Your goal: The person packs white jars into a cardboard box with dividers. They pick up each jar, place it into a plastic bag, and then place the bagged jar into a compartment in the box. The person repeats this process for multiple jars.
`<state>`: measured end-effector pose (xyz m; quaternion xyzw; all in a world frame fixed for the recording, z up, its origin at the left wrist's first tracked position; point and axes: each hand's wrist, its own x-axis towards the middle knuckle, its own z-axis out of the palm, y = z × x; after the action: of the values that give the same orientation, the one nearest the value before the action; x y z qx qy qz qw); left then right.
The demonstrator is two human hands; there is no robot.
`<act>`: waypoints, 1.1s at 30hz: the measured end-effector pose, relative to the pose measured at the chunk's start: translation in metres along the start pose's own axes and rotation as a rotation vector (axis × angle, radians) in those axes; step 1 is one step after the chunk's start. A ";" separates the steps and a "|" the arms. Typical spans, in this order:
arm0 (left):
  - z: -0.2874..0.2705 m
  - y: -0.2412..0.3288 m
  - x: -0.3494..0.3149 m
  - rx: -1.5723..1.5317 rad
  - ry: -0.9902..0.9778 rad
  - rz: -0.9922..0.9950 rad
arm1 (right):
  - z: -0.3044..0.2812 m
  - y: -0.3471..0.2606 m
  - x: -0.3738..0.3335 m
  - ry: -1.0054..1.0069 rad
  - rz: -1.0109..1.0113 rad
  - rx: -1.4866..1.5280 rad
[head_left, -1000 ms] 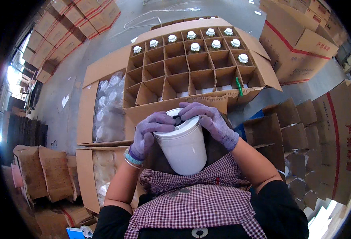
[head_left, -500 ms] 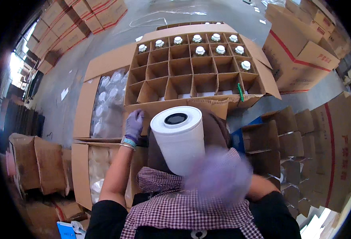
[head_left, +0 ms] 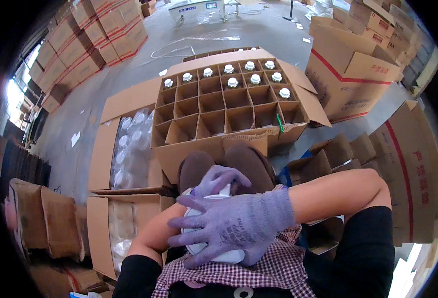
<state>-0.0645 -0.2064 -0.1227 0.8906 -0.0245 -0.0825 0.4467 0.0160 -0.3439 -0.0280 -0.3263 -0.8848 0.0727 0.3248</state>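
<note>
A white roll (head_left: 193,222) rests in my lap, largely covered by my hands. My right hand (head_left: 241,223), in a purple-grey knitted glove, lies across it with the fingers spread toward the left. Just beyond it, my left hand (head_left: 219,179), in a similar glove, has its fingers bent over at the far side of the roll. A small white piece (head_left: 225,189) shows below those bent fingers; whether it belongs to the roll I cannot tell. The left palm is hidden behind my right hand.
Ahead stands a divided carton (head_left: 211,102) with white-capped bottles (head_left: 232,82) in several cells. A green strip (head_left: 279,122) hangs on its near edge. To the left, an open box (head_left: 97,149) holds clear plastic-wrapped items. Cardboard dividers (head_left: 308,169) and a large carton (head_left: 413,169) stand at the right.
My right hand has come down across the roll, and my left hand has moved from the carton side to the roll. The roll's dark core is now hidden. The view has tipped up.
</note>
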 end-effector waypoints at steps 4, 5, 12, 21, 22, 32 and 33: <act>0.044 -0.075 -0.064 -0.571 0.311 0.038 | -0.026 0.018 -0.001 0.044 0.279 0.123; 0.042 -0.037 -0.062 -0.532 0.316 0.124 | -0.022 0.036 -0.040 0.201 0.497 0.030; 0.045 0.000 -0.094 -0.771 0.455 -0.168 | -0.002 0.065 -0.058 -0.248 0.708 -0.215; 0.049 -0.007 -0.085 -0.537 0.502 -0.245 | 0.007 0.055 -0.056 0.046 0.796 0.187; 0.048 0.000 -0.084 -0.465 0.489 -0.292 | 0.011 0.063 -0.065 0.089 0.868 0.215; 0.032 -0.019 -0.053 -1.079 0.505 -0.149 | -0.068 0.206 -0.238 -0.361 2.031 -0.734; 0.026 -0.018 -0.053 -1.082 0.471 -0.179 | -0.063 0.213 -0.241 -0.387 2.025 -0.734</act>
<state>-0.1218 -0.2097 -0.1458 0.5295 0.1959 0.0790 0.8216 0.3073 -0.3343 -0.1789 -0.9625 -0.2101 0.0880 -0.1471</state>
